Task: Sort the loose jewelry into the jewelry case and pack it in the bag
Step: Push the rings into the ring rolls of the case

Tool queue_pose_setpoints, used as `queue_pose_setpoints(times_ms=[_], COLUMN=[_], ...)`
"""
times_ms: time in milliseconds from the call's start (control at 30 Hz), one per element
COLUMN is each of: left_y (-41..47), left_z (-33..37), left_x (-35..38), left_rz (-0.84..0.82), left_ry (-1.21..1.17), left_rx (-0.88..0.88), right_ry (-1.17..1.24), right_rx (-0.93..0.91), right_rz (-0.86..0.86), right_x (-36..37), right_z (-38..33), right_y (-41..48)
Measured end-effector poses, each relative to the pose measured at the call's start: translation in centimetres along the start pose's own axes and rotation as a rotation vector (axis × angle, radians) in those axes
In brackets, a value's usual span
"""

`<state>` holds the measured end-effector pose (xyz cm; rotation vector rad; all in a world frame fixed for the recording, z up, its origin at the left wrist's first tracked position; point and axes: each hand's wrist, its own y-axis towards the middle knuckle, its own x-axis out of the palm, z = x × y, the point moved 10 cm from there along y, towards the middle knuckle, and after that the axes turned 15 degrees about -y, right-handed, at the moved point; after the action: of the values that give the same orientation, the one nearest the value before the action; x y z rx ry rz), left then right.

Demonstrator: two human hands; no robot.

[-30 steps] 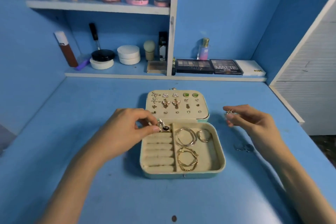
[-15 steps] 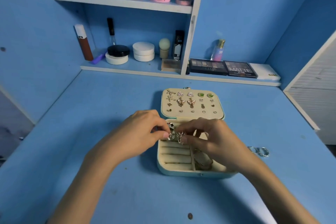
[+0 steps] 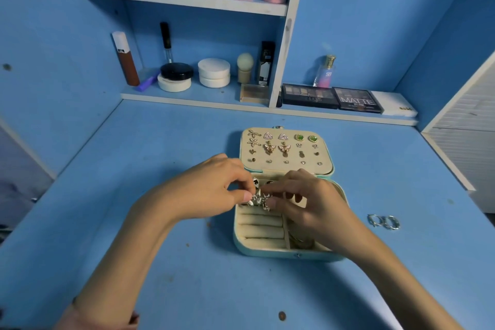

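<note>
An open teal jewelry case [image 3: 267, 250] with cream lining lies on the blue desk. Its raised lid [image 3: 286, 166] carries several stud earrings. Both hands meet over the ring rolls at the case's back left. My left hand [image 3: 211, 190] pinches a silver ring [image 3: 253, 199] at the top roll. My right hand [image 3: 308, 203] pinches another silver ring [image 3: 266, 202] right beside it and covers the hoop compartment. Two loose silver hoop earrings [image 3: 384, 222] lie on the desk to the right of the case. No bag is in view.
Shelves at the back hold cosmetics: jars [image 3: 214, 72], a brown tube [image 3: 126, 59], a perfume bottle [image 3: 325, 72] and eyeshadow palettes [image 3: 332, 98]. A white louvred panel [image 3: 466, 126] bounds the right side. Blue walls close the left and back.
My right hand came from the right of the case to the ring rolls with a ring and now meets the left hand there. The view shifted left and closer.
</note>
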<state>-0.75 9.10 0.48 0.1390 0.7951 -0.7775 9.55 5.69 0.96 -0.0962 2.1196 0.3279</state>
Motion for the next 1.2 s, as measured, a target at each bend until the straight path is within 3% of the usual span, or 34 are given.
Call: queue_pose_setpoints(times_ms=[700,1033,1200], left_y=[0.7,0.9,0.6], left_z=[0.0,-0.8,-0.7], left_x=[0.3,0.5,-0.3], left_rz=[-0.052,-0.029,0.059], left_ry=[-0.143,0.030,0.060], left_rx=[-0.028,-0.135,-0.128], right_ry=[-0.066,-0.051,-0.054], right_rx=[0.015,0.018,0.017], right_rz=[0.090,0.063,0.060], right_x=[0.0,0.4,0.4], right_z=[1.1,1.4,1.3], right_y=[-0.3,-0.2,-0.3])
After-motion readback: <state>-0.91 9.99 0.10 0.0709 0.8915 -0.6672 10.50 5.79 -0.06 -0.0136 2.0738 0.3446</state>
